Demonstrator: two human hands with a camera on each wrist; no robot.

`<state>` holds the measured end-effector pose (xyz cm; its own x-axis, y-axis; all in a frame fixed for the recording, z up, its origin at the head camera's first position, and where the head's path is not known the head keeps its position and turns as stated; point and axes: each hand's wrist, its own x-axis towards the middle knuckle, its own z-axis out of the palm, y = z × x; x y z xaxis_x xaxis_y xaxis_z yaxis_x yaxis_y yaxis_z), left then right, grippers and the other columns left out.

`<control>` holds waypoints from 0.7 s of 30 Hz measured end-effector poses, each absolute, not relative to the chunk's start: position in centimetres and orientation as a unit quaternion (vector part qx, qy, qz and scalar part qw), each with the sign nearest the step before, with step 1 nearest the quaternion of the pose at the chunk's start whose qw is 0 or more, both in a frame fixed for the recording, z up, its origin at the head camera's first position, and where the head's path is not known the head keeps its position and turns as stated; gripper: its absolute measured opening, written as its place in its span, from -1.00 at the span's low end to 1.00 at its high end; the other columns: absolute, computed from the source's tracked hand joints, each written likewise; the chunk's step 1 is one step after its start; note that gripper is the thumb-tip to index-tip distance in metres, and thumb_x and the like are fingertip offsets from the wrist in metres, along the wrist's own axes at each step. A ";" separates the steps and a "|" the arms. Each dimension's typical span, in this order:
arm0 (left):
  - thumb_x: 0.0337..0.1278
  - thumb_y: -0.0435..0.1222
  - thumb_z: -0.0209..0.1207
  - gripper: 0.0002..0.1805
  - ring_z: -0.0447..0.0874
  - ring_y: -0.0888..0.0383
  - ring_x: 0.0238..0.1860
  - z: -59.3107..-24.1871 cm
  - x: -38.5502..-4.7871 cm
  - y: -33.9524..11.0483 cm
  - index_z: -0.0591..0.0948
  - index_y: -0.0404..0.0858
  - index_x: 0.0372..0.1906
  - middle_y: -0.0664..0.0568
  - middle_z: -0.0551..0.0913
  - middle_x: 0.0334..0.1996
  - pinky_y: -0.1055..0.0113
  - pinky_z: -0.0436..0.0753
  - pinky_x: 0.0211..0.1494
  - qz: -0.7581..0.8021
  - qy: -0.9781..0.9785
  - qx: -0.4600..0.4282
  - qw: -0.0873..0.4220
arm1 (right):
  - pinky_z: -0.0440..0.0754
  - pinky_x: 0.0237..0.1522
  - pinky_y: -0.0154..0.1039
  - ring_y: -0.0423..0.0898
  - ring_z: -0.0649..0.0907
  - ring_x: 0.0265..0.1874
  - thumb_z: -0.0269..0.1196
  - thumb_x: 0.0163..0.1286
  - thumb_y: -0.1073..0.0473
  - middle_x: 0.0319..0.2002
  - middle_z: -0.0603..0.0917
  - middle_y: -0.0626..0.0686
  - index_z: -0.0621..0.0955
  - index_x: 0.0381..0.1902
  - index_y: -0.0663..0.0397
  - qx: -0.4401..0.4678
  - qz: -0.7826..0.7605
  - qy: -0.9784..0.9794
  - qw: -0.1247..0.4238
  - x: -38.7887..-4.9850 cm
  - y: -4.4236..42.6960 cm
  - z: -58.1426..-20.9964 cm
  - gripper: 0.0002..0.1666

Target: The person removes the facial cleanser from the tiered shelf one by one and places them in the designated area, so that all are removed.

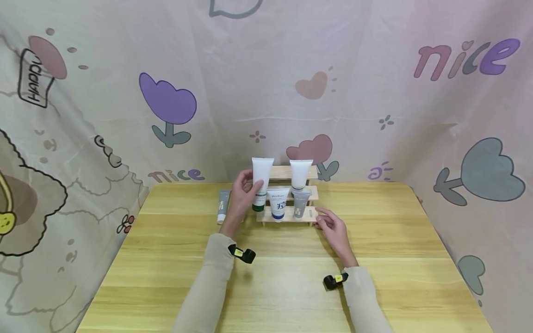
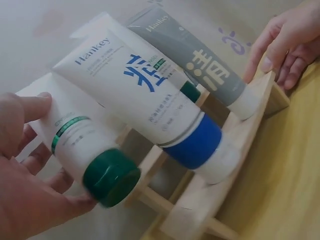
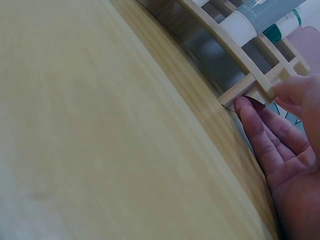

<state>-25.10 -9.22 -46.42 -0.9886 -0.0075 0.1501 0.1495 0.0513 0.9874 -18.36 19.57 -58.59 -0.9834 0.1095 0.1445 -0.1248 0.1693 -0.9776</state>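
Note:
My left hand point(image 1: 242, 194) grips a white squeeze tube point(image 1: 263, 173) with a green cap point(image 2: 112, 177), held upside down at the left end of a small tiered wooden rack point(image 1: 281, 172). My right hand point(image 1: 334, 229) pinches the rack's front right end; in the right wrist view, a thumb or finger lies on the shelf end and other fingers sit beside its leg point(image 3: 237, 89). A white tube with a blue cap point(image 1: 278, 203) and a grey tube point(image 1: 301, 203) stand cap-down on the front tier. Another white tube point(image 1: 300, 173) stands farther back on the right.
Left of the rack, another grey tube point(image 1: 223, 203) with a white cap is on the wooden table point(image 1: 283, 286), partly beside my left hand. A printed cloth point(image 1: 250, 83) hangs behind the table and along both sides.

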 end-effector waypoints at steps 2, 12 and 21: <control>0.41 -0.26 0.26 -0.58 0.50 -0.07 0.28 -46.9 -24.7 -9.3 0.48 -0.23 0.26 -0.13 0.54 0.18 -0.02 0.47 0.41 -0.689 -0.721 -0.040 0.059 | 0.75 -0.13 -0.27 0.11 0.78 -0.17 0.19 0.56 0.26 -0.05 0.74 0.33 0.61 0.26 0.20 0.006 0.645 -0.759 0.091 -18.3 19.6 -58.6 -0.63; 0.48 -0.17 0.20 -0.53 0.49 -0.08 0.28 -48.1 -23.4 -9.7 0.48 -0.23 0.35 -0.15 0.53 0.26 0.02 0.49 0.35 -0.715 -0.697 0.029 0.046 | 0.75 -0.13 -0.29 0.04 0.78 -0.19 0.19 0.56 0.26 -0.05 0.74 0.32 0.61 0.27 0.19 0.004 0.643 -0.761 0.089 -18.3 19.6 -58.7 -0.62; 0.37 -0.48 0.06 -0.43 0.37 -0.11 0.28 -48.3 -22.1 -10.5 0.36 -0.41 0.45 -0.25 0.39 0.35 -0.01 0.38 0.39 -0.759 -0.650 0.034 0.008 | 0.75 -0.13 -0.28 0.08 0.78 -0.19 0.19 0.56 0.26 -0.05 0.75 0.31 0.61 0.26 0.17 0.006 0.646 -0.758 0.091 -18.3 19.6 -58.8 -0.63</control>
